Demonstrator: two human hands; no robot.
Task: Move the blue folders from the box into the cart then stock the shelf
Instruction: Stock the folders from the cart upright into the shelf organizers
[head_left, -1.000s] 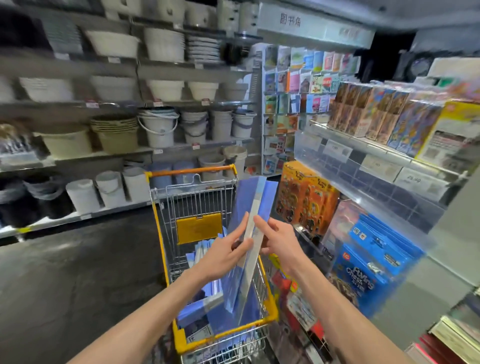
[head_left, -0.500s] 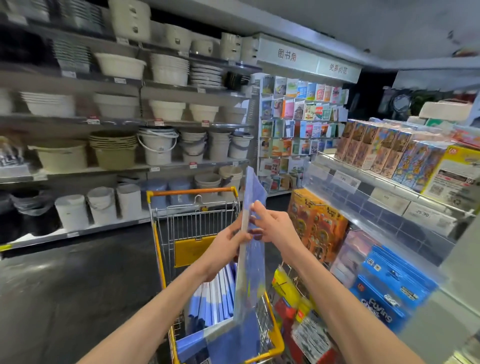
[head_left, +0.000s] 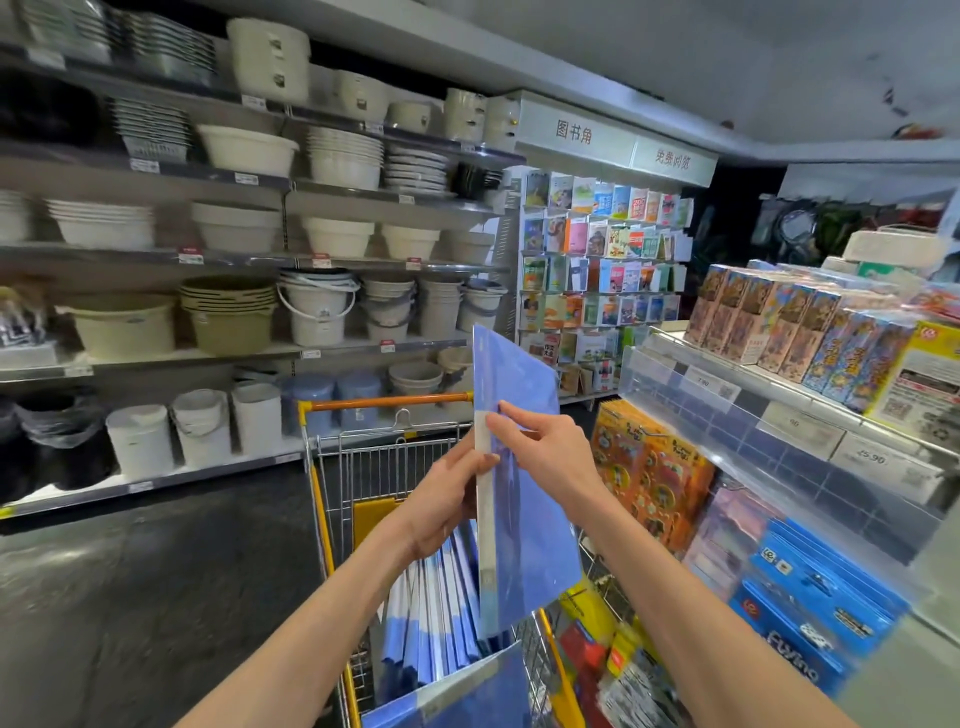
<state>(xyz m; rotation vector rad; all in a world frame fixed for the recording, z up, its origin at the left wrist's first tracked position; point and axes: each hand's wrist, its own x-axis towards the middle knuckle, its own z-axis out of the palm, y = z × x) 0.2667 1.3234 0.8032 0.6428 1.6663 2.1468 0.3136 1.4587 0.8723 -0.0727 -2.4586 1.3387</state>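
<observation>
A person stands in a shop aisle and holds one blue folder (head_left: 524, 499) upright above a yellow-framed cart (head_left: 322, 499), both hands clasped on it. The left hand (head_left: 447, 499) grips the folder's pale spine edge from the left, thumb across the front; the right hand (head_left: 545, 452) pinches the cover from the right, near the upper half. More blue folders (head_left: 436, 613) stand on edge inside the cart, packed toward its near end, and another lies across the near rim at the bottom edge of the view.

The step in hand appears to be shelving this folder on the display shelf (head_left: 779, 415) at the right. Done well, it would mean keeping the folder vertical, spine leading, steadying it with both hands, and sliding it into a free slot without bending the thin cover or knocking the neighbouring packs.

Much stays out of sight. The box named in the task does not appear. Where the folders belong on the shelf cannot be made out; the lower right tiers hold orange packs (head_left: 649, 467) and blue game boxes (head_left: 810, 613), blurred at the frame's edge. The cart's floor and its near corners are cut off, so the count of folders left cannot be told.
</observation>
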